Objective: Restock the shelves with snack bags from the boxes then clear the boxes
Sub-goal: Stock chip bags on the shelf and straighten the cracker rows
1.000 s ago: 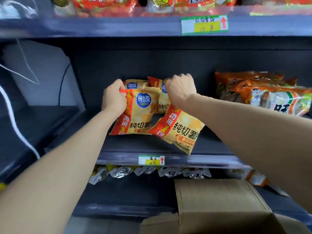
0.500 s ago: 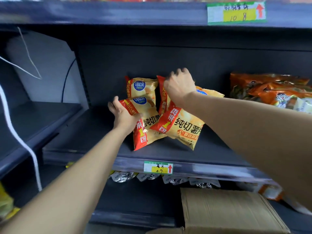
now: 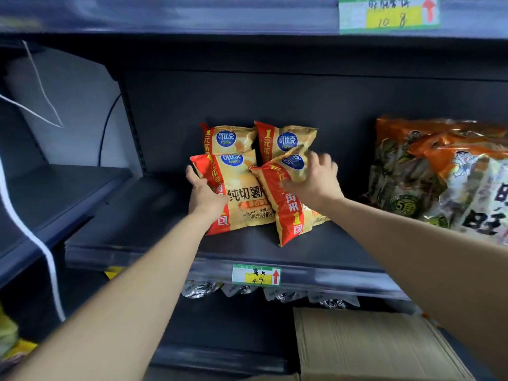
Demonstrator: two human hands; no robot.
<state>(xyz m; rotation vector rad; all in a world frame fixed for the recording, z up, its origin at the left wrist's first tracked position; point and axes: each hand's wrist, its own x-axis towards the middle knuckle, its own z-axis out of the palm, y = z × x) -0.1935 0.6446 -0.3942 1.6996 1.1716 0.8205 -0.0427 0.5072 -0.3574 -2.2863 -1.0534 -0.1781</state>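
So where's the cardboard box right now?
The cardboard box sits at the lower right of the head view, below the shelf holding the chip bags, under the right arm.

The left hand (image 3: 204, 192) covers the lower left edge of the front left chip bag (image 3: 242, 193). The right hand (image 3: 312, 178), blurred, hides the right side of the front right chip bag (image 3: 286, 204). Two rear chip bags (image 3: 229, 138) show only their tops. At three o'clock, the orange snack packs (image 3: 445, 171) are cut by the picture's edge. At five o'clock, a cardboard box (image 3: 365, 347) runs off the bottom. Silver packets (image 3: 200, 289) peek from beneath the shelf lip (image 3: 316, 279). At one o'clock, the upper price tag (image 3: 389, 15) is smeared.
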